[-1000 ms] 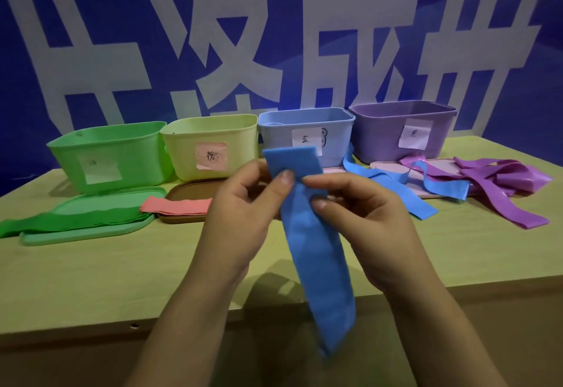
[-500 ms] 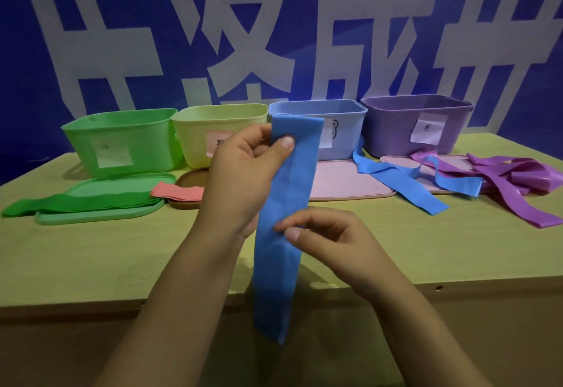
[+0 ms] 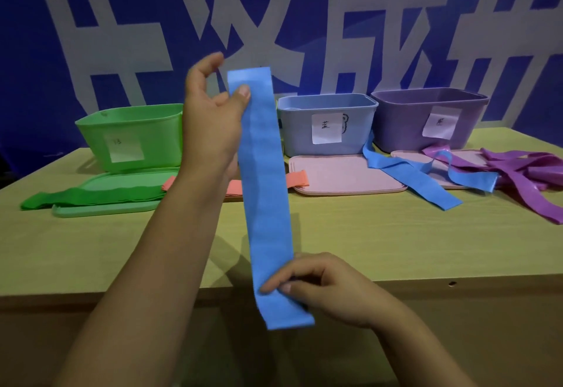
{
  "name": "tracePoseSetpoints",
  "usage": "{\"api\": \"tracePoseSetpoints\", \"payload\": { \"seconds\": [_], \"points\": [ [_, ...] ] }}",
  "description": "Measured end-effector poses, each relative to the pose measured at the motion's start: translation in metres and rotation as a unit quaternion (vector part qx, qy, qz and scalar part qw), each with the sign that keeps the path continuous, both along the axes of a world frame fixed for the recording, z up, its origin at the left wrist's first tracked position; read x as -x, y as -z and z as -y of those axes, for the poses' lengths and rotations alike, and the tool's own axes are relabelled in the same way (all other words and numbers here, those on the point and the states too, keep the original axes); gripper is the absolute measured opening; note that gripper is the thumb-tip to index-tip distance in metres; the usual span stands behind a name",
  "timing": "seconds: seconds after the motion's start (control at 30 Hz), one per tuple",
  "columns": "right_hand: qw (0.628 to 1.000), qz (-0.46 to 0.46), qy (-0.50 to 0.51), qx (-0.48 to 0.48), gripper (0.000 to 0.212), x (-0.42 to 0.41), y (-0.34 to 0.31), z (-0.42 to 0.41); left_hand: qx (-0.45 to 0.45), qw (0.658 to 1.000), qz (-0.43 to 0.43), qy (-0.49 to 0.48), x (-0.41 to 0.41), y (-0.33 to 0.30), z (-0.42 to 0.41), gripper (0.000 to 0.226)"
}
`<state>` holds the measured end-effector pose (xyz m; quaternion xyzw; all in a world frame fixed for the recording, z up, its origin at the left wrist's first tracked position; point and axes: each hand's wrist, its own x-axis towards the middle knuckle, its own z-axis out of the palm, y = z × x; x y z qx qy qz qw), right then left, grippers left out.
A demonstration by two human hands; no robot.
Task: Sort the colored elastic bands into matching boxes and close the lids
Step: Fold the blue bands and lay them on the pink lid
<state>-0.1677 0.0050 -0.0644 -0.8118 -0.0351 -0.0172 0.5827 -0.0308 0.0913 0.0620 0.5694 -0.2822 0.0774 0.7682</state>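
Observation:
A long blue elastic band (image 3: 265, 191) hangs stretched flat and upright in front of me. My left hand (image 3: 210, 118) pinches its top end with thumb and fingers, raised above the boxes. My right hand (image 3: 323, 286) pinches the band near its bottom end, at the table's front edge. Behind stand an open green box (image 3: 131, 137), an open blue box (image 3: 326, 124) and an open purple box (image 3: 426, 118), each labelled. A yellow box is hidden behind my left hand.
A green lid (image 3: 106, 207) carries a green band (image 3: 91, 196). Pink bands (image 3: 297, 179) lie by a pink lid (image 3: 344, 175). More blue bands (image 3: 417, 179) and purple bands (image 3: 524, 173) sprawl at the right. The wooden table (image 3: 91, 249) ends close to me.
My left hand has risen with the band's top end while my right hand slid down to its lower end, pulling the band out straight.

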Motion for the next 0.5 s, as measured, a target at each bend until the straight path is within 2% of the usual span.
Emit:
{"api": "tracePoseSetpoints", "payload": {
  "seconds": [0.07,0.27,0.5],
  "points": [
    [0.999,-0.034,-0.018,0.022,0.033,0.001,0.005,0.000,-0.007,1.000,0.010,-0.008,-0.005,0.000,-0.001,0.042],
    [0.998,-0.060,-0.027,-0.006,0.020,0.006,0.013,0.011,-0.008,0.999,0.002,-0.031,-0.012,0.005,0.003,0.025],
    [0.995,-0.076,-0.042,0.042,0.028,0.012,0.013,0.019,0.013,0.998,0.041,-0.036,-0.015,0.000,0.004,0.024]
  ]
}}
